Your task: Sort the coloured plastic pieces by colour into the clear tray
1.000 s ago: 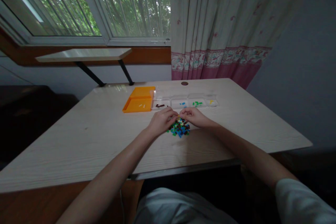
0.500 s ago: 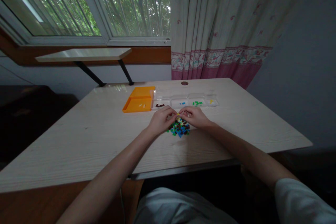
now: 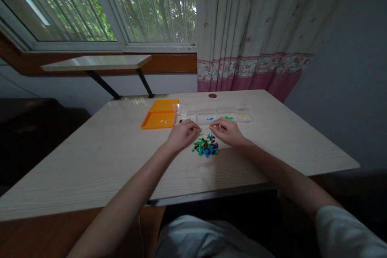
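A pile of small coloured bricks (image 3: 206, 145), blue, green, brown and pale yellow, lies on the wooden table (image 3: 121, 157). My right hand (image 3: 227, 130) is above and right of the pile, thumb and fingers pinched on a small yellow piece (image 3: 209, 126). Left of it is my left hand (image 3: 184, 134), its fingertips closed together; what they hold, if anything, is too small to name. Behind the hands is a clear compartment tray (image 3: 218, 111) with blue, green and yellow pieces. An open orange case (image 3: 160, 114) with a few white pieces stands at its left.
A raised shelf (image 3: 96, 63) on black supports stands at the back left. A dark round disc (image 3: 212, 96) sits near the table's back edge. Curtains (image 3: 242, 28) hang behind the table.
My hands have moved apart, the left one to the left and the right one to the right with the yellow piece. More of the pile's top now shows.
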A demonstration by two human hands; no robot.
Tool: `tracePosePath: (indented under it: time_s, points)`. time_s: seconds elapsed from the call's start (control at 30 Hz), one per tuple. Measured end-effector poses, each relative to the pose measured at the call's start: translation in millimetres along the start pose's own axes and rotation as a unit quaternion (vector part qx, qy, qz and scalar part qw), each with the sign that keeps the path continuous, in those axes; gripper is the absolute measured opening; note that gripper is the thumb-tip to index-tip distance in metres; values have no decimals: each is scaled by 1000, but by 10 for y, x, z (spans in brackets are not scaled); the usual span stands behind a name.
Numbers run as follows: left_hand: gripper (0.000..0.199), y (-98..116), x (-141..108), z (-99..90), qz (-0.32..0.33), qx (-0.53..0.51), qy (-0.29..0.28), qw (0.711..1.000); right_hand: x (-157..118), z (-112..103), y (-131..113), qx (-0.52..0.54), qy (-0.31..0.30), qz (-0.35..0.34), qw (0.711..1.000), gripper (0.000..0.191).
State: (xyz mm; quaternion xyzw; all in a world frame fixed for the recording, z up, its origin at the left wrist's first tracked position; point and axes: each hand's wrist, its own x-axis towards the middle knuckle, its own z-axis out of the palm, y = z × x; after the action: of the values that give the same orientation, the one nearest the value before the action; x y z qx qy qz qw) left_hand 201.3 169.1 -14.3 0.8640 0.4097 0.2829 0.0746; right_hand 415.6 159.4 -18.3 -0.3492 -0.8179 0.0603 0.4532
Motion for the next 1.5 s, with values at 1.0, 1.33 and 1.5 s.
tracePosePath:
  time_s: [1.0,1.33,1.5]
  points:
    - [21,-93,-32,79,22,83,-90,992,73,-937,736,-259,-153,148,942,19]
    - [21,-122,-42,20,17,101,-76,992,-94,-1128,1036,-324,-151,264,896,16]
    - [21,-94,-37,21,25,97,-80,992,-13,-1021,934,-287,-139,242,916,18]
